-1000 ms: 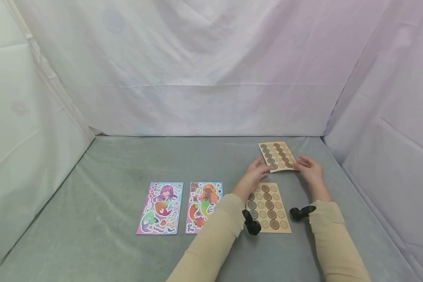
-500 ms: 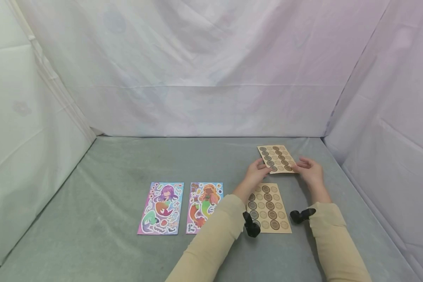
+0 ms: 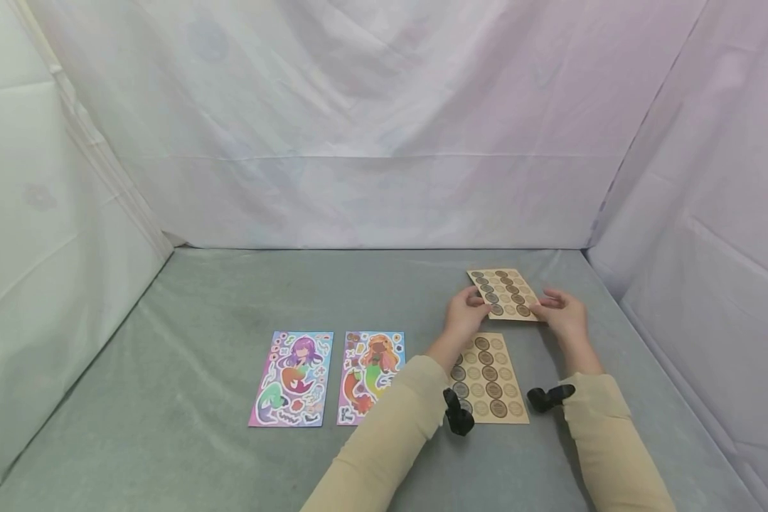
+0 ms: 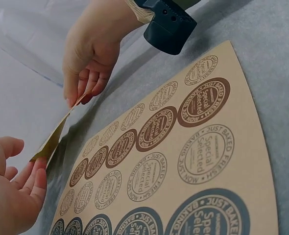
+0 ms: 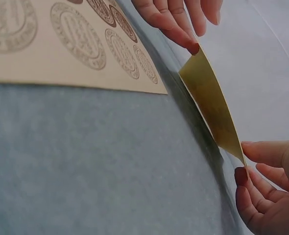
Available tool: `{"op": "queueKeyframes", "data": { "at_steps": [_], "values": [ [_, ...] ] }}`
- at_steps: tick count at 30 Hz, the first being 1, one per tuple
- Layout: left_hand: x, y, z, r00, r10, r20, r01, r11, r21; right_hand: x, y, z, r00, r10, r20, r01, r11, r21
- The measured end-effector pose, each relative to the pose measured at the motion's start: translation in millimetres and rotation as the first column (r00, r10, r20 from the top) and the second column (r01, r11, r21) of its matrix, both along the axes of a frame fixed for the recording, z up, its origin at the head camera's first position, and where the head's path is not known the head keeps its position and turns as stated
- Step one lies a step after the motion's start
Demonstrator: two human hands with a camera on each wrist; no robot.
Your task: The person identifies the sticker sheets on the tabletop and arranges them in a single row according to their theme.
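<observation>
Between both hands a tan sticker sheet [image 3: 504, 293] with rows of round labels is held at its near corners, tilted and lifted off the table at its near edge. My left hand [image 3: 464, 318] pinches the left corner. The right corner is pinched by the thumb and fingers of my right hand [image 3: 563, 318]. Its plain underside shows in the right wrist view as a yellowish sheet [image 5: 210, 105]. A second tan sticker sheet [image 3: 490, 380] lies flat nearer the body, partly hidden by the left forearm; its round "Special Selected" labels fill the left wrist view.
To the left, a mermaid sticker sheet [image 3: 293, 379] with purple hair lies flat. Beside it is another mermaid sticker sheet [image 3: 371, 373], partly covered by the left sleeve [image 3: 384, 434]. Grey cloth covers the table [image 3: 185, 370], and white curtains [image 3: 384, 199] stand behind and at the sides.
The held sticker sheet has come slightly nearer the body, and its curved near edge looks straighter. Both hands have shifted slightly nearer with it. The other sheets lie as before.
</observation>
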State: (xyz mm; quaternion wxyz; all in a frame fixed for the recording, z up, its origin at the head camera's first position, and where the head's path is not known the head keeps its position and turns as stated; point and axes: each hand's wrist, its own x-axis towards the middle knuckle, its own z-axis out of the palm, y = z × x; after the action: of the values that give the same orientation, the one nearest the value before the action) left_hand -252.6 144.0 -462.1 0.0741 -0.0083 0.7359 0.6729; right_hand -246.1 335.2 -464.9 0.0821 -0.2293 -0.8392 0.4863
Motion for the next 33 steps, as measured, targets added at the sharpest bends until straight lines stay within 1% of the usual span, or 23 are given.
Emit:
{"op": "queueKeyframes", "data": {
  "at_steps": [5,9,12,15,20,23,28,33],
  "values": [
    [1.0,0,2.2,1.0,0.005,-0.027,-0.005,1.0,0.019,1.7,-4,3.3,1.0,-0.008,-0.003,0.008,1.0,0.007],
    [2.0,-1,5.2,0.999,0.01,-0.043,-0.009,1.0,0.021,3.6,-6,7.3,1.0,0.002,-0.017,-0.002,1.0,0.023],
    [2.0,-1,6.0,0.999,0.017,-0.041,-0.015,0.999,0.029,5.9,-7,10.3,0.999,0.018,-0.03,-0.017,0.999,0.035],
    [1.8,-1,6.4,0.999,0.024,-0.03,-0.022,0.998,0.058,9.2,-9,13.3,0.999,0.026,-0.033,-0.024,0.999,0.039],
    [1.9,-3,4.4,0.999,0.036,-0.023,-0.034,0.996,0.085,14.7,-10,16.1,0.999,0.029,-0.031,-0.028,0.999,0.015],
    [2.0,-5,2.3,0.999,0.033,-0.028,-0.03,0.994,0.1,17.8,-11,17.0,0.998,0.037,-0.041,-0.037,0.999,0.004],
    [3.4,-8,1.2,0.999,0.033,-0.034,-0.03,0.994,0.102,22.7,-12,17.0,0.996,0.055,-0.066,-0.056,0.998,-0.022],
    [6.0,-10,2.0,0.999,0.026,-0.042,-0.022,0.995,0.096,26.3,-10,14.9,0.996,0.068,-0.064,-0.072,0.995,-0.067]
  ]
}}
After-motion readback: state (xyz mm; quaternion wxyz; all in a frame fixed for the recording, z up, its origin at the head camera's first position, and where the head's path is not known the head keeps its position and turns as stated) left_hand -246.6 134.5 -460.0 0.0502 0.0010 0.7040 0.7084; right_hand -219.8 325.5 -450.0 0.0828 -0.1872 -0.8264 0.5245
